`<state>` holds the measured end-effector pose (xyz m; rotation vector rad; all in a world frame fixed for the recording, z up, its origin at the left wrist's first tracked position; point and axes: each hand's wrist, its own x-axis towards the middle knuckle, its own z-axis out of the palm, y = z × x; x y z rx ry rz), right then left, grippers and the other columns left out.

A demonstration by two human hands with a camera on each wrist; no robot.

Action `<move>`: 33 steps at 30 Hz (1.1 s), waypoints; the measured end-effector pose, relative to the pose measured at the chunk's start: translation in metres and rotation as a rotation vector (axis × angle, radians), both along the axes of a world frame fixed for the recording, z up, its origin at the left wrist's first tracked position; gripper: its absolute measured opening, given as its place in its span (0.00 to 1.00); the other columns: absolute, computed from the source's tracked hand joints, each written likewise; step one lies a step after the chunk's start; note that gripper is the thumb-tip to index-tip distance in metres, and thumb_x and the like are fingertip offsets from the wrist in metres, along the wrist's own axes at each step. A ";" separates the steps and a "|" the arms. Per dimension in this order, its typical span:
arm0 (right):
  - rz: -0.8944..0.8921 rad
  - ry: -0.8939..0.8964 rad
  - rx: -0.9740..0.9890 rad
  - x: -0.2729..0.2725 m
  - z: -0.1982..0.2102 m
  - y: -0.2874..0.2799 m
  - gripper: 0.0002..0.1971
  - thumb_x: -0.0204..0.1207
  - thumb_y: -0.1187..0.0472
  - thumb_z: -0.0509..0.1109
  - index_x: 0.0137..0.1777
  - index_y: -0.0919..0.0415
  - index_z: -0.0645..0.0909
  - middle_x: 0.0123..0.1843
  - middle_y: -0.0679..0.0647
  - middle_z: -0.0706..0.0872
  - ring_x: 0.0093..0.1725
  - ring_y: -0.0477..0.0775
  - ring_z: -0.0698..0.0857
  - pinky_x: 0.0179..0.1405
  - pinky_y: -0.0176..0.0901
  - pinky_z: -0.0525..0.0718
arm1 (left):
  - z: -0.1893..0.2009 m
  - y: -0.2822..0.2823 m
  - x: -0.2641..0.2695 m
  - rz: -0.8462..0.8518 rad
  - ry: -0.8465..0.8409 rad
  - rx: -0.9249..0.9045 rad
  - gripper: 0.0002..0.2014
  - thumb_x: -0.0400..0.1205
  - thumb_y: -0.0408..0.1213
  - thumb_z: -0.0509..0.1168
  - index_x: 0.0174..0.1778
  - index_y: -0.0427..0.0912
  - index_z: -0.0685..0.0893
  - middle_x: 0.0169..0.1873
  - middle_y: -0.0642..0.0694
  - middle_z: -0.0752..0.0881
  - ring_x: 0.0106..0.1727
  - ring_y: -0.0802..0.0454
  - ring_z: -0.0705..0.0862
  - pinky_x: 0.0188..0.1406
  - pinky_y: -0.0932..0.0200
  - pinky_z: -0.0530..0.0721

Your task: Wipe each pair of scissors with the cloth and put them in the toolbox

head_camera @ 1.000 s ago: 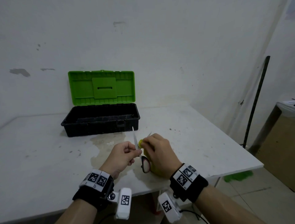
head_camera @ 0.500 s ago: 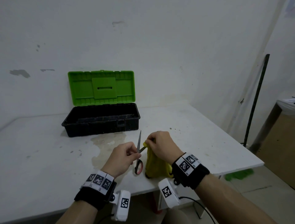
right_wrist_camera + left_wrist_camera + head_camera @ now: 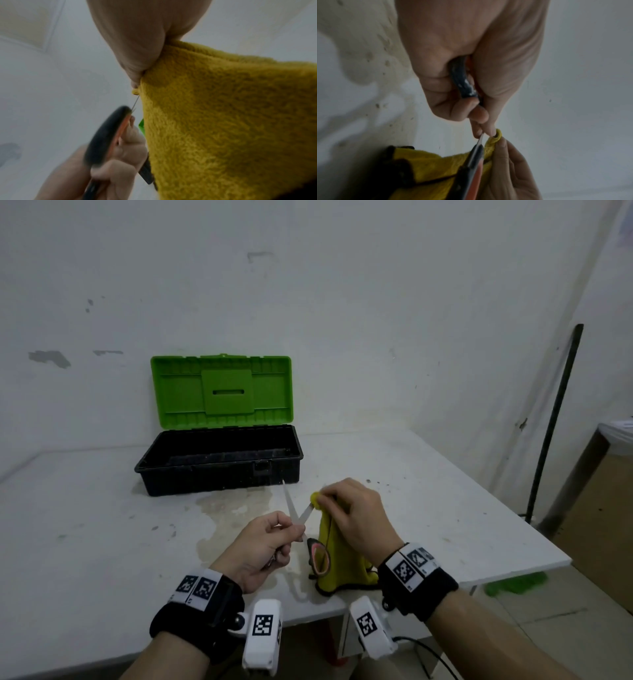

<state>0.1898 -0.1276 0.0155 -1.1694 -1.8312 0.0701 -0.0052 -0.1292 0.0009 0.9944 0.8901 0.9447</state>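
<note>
Gripping one handle of the scissors in the left hand, fingers curled tight, blades spread in a V above the table. Pinching a fold of the yellow cloth round the tip of one blade with the right hand, thumb and fingertips pressed together, wrist raised, rest of cloth draping to the tabletop. Sitting behind both hands, toolbox, green lid upright.

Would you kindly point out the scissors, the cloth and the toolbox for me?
scissors (image 3: 288,501), head view, on the bare left blade.
cloth (image 3: 337,563), head view, on the hanging yellow fold.
toolbox (image 3: 212,475), head view, on the black front wall.
</note>
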 end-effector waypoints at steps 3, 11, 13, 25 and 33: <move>-0.166 0.086 0.004 0.010 0.009 0.008 0.04 0.79 0.56 0.73 0.46 0.55 0.88 0.43 0.45 0.87 0.45 0.40 0.81 0.48 0.32 0.76 | 0.000 -0.002 -0.001 -0.017 0.019 0.011 0.10 0.82 0.24 0.69 0.37 0.37 0.77 0.31 0.39 0.85 0.21 0.58 0.72 0.17 0.68 0.69; 0.029 -0.011 -0.002 -0.010 -0.001 -0.019 0.03 0.79 0.59 0.73 0.48 0.57 0.87 0.44 0.48 0.84 0.41 0.40 0.82 0.43 0.26 0.78 | 0.001 -0.001 0.003 -0.027 0.056 0.069 0.08 0.81 0.25 0.70 0.39 0.36 0.78 0.33 0.38 0.85 0.22 0.57 0.73 0.18 0.68 0.71; -0.074 0.019 0.006 -0.002 0.001 -0.006 0.04 0.79 0.59 0.73 0.47 0.57 0.88 0.43 0.48 0.85 0.43 0.41 0.81 0.47 0.28 0.77 | -0.001 -0.001 0.003 -0.022 0.082 0.080 0.10 0.81 0.24 0.70 0.38 0.38 0.77 0.32 0.38 0.85 0.22 0.56 0.72 0.18 0.68 0.71; -0.160 -0.065 -0.202 -0.011 0.009 0.000 0.08 0.80 0.56 0.70 0.49 0.56 0.90 0.45 0.53 0.86 0.46 0.50 0.83 0.50 0.39 0.79 | -0.007 0.004 0.003 0.081 0.292 0.252 0.11 0.79 0.25 0.74 0.37 0.38 0.78 0.31 0.40 0.85 0.22 0.54 0.74 0.21 0.63 0.73; -0.030 -0.005 -0.151 -0.023 0.010 -0.017 0.05 0.79 0.57 0.72 0.45 0.55 0.90 0.42 0.49 0.85 0.38 0.44 0.84 0.43 0.34 0.82 | -0.012 0.007 -0.001 0.116 0.212 0.157 0.08 0.81 0.27 0.72 0.41 0.37 0.79 0.32 0.42 0.86 0.22 0.55 0.73 0.19 0.67 0.72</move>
